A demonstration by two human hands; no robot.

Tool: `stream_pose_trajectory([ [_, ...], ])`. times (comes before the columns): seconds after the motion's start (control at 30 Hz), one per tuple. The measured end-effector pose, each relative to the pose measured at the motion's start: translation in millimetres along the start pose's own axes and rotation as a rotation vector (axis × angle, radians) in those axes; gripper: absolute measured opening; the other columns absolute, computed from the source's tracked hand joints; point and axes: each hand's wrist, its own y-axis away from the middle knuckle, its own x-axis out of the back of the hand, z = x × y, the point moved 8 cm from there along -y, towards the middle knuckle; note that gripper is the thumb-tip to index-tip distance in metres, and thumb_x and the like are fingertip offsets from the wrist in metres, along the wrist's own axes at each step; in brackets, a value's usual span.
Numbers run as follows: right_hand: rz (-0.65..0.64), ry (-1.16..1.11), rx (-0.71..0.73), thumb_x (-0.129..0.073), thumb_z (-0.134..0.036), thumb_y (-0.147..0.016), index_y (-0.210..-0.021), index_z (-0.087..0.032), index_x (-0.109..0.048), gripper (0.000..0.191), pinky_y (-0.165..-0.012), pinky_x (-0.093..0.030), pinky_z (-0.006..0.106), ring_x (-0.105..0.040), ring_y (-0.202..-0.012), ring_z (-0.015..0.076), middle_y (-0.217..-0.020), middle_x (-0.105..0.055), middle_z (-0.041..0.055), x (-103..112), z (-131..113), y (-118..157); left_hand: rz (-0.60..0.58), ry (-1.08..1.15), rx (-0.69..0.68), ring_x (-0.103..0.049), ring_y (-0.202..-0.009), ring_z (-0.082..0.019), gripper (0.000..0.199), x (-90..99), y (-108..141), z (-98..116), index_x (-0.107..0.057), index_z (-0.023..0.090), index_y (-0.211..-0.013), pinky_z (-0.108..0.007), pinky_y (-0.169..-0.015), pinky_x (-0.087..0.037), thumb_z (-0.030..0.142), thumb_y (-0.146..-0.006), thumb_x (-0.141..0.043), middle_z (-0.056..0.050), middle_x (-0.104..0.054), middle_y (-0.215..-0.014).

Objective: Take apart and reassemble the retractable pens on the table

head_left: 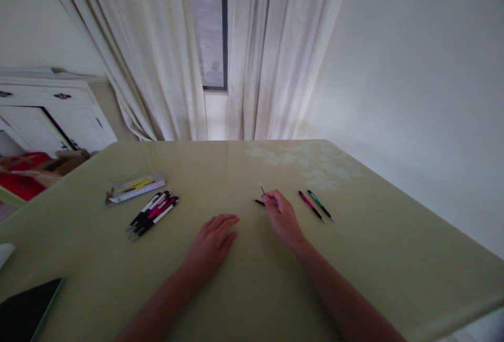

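"Over the green-covered table (252, 292), a little right of its middle, what did the right hand (284, 220) hold?"

"It held a thin pen-like piece (262, 189) in a narrow pinch, thumb against the fingers. The piece stood up at a slant, its pale end on the far side, probably so that this end was free of the fingers."

"And the black tip (258, 202) just to the left of this hand?"

"It pointed left, low by the fingers. Whether it was gripped also, or lay on the cloth, I could not tell, because the hand covered the rest."

"The left hand (212, 242), was it holding something?"

"Nothing that I could see. It was palm down and flat, nearer than the right one, with the thumb a little apart; I would say it was resting there, out of the way."

"Where were the other pens?"

"To the right lay a pink pen (311, 206) and a teal pen (320, 205), almost parallel with a gap between, perhaps to keep each one separate. On the left was a pile of pens (153, 215), their tips toward the near side, and just beyond it a pen box (136, 187), maybe placed there as their container."
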Motion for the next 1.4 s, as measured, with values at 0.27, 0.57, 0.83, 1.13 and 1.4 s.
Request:
stream_pose_trajectory([
  [0.27, -0.09, 0.308, 0.111, -0.045, -0.023, -0.1, -0.098, -0.023, -0.057, 0.012, -0.092, -0.048, 0.042, -0.066, -0.101, 0.0277, -0.107, -0.073, 0.012, -24, 15, 1, -0.065, -0.054, -0.007, -0.062, -0.121, -0.026, 0.03, -11.4, 2, -5, -0.061, 0.027, -0.13, -0.05, -0.106, -0.05, 0.023, -0.102, -0.052, -0.006, -0.067, -0.133],
  [0.57, -0.056, 0.06, 0.105, -0.043, -0.036, -0.106, -0.099, -0.023, -0.058, 0.02, -0.086, -0.049, 0.036, -0.068, -0.094, 0.0231, -0.102, -0.074, 0.0084, -12, -10, 3, -0.048, -0.048, 0.0, -0.063, -0.119, -0.025, 0.029, -8.5, 2, -1, -0.063, 0.026, -0.128, -0.047, -0.107, -0.049, 0.024, -0.103, -0.05, -0.007, -0.067, -0.132],
  [0.83, -0.126, 0.136, 0.168, -0.043, -0.032, -0.106, -0.101, -0.023, -0.057, 0.018, -0.085, -0.047, 0.036, -0.066, -0.095, 0.0235, -0.1, -0.071, 0.0071, -27, -6, 6, -0.017, -0.244, 0.04, -0.047, -0.144, -0.028, 0.048, -8.5, -5, -24, -0.047, 0.025, -0.152, -0.051, -0.118, -0.04, 0.027, -0.105, -0.043, -0.008, -0.048, -0.16],
  [1.13, -0.174, 0.11, 0.2, -0.045, -0.03, -0.105, -0.098, -0.022, -0.057, 0.016, -0.085, -0.048, 0.035, -0.064, -0.093, 0.0227, -0.096, -0.069, 0.0066, -31, -13, 11, 0.062, -0.154, 0.054, -0.065, -0.119, -0.025, 0.031, -3.2, -9, -32, -0.07, 0.017, -0.121, -0.044, -0.108, -0.052, 0.025, -0.103, -0.046, -0.011, -0.07, -0.131],
  [1.4, -0.192, 0.132, 0.225, -0.047, -0.028, -0.105, -0.096, -0.022, -0.059, 0.016, -0.085, -0.047, 0.035, -0.062, -0.091, 0.0222, -0.093, -0.068, 0.0061, -30, -17, 12, 0.086, -0.207, 0.036, -0.061, -0.124, -0.024, 0.055, 4.9, -4, -37, -0.069, 0.023, -0.126, -0.045, -0.108, -0.049, -0.003, -0.085, -0.042, -0.007, -0.068, -0.136],
])
